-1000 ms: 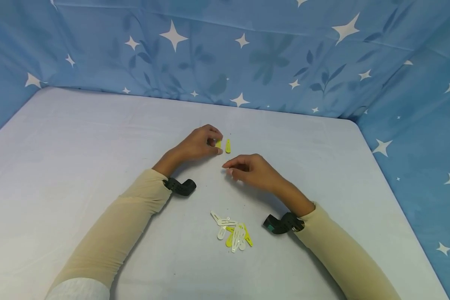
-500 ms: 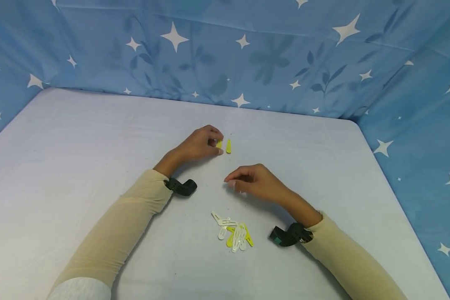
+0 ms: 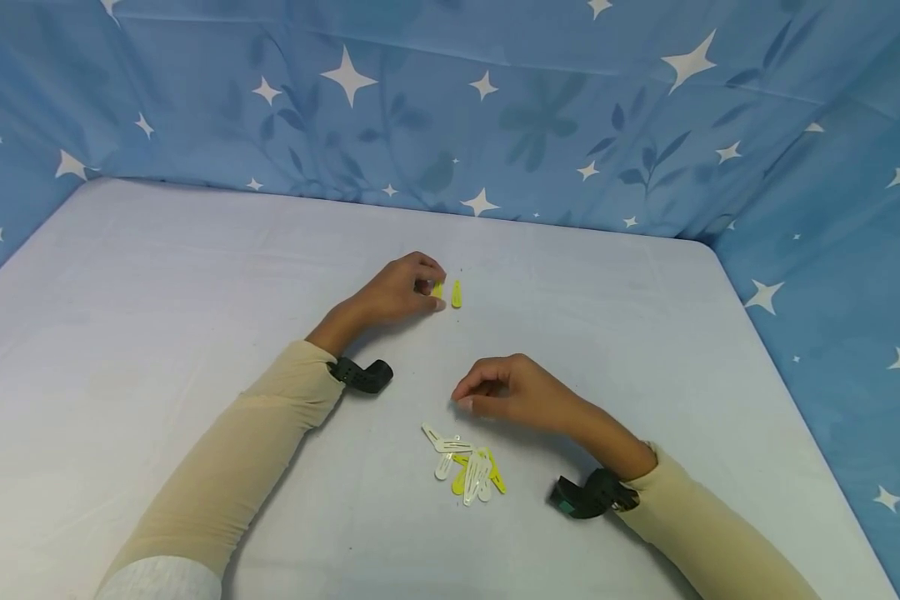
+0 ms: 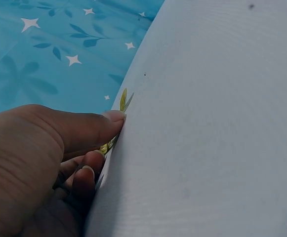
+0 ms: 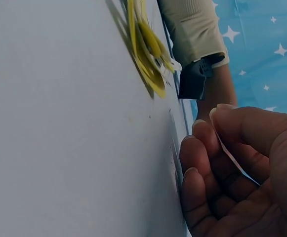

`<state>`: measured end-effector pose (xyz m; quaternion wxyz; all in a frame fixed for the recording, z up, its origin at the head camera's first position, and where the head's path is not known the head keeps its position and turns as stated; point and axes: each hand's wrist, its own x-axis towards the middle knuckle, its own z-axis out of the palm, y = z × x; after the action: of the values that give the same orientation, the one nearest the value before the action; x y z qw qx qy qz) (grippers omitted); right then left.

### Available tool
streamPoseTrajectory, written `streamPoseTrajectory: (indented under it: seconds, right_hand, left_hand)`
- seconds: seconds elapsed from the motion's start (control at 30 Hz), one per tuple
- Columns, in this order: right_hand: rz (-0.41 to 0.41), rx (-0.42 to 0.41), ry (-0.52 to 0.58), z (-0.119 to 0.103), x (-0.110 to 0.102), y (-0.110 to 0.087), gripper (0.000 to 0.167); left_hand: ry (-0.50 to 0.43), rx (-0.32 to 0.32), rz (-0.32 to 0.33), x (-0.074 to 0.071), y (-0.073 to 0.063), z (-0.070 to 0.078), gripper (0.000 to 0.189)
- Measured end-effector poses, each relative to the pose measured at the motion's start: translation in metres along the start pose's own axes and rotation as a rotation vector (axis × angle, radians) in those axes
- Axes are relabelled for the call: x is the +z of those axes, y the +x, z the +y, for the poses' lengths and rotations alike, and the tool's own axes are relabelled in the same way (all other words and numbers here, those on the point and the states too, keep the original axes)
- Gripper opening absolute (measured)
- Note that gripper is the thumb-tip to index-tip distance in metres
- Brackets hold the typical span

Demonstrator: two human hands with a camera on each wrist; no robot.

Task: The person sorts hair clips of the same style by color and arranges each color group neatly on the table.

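Two yellow hair clips lie side by side towards the far part of the white table; the right one [image 3: 457,294] lies apart from my hands. My left hand [image 3: 397,289] rests around the left yellow clip [image 3: 437,289], thumb and fingers loosely curved with a gap between them. The left wrist view shows part of that clip [image 4: 105,147] by the fingertips. My right hand [image 3: 521,392] hovers just beyond a pile of white hair clips [image 3: 472,477] and yellow hair clips [image 3: 497,471], fingers loosely bent, holding nothing that I can see.
White cloth covers the table [image 3: 195,275]. A blue curtain [image 3: 420,108] with white stars hangs behind it and along the right side. Black wrist cameras [image 3: 367,376] sit at both cuffs.
My right hand has drawn back towards me, from near the yellow pair to just beyond the pile. My left hand and the clips have stayed in place.
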<state>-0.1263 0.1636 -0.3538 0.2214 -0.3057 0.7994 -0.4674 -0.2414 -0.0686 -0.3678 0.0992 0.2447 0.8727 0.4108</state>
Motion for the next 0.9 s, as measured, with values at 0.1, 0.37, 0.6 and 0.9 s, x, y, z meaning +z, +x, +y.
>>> streamPoseTrajectory:
  seconds: [0.1,0.37,0.6,0.9]
  right_hand:
    - [-0.027,-0.009,-0.016,-0.003,0.002,-0.005,0.014]
    - [-0.101,-0.028,-0.083,-0.009,0.002,-0.016,0.009]
    - [-0.140,-0.026,-0.099,-0.009,0.002,-0.020,0.011]
    - [-0.161,-0.074,-0.242,-0.011,0.008,-0.019,0.011]
  left_hand:
    - [0.002,0.005,0.004,0.000,0.001,0.001,0.045]
    - [0.002,0.013,0.002,0.001,0.003,0.002,0.045]
    - [-0.003,0.014,-0.004,0.002,0.003,0.003,0.045]
    - [-0.001,-0.007,0.010,0.001,-0.001,0.003,0.044]
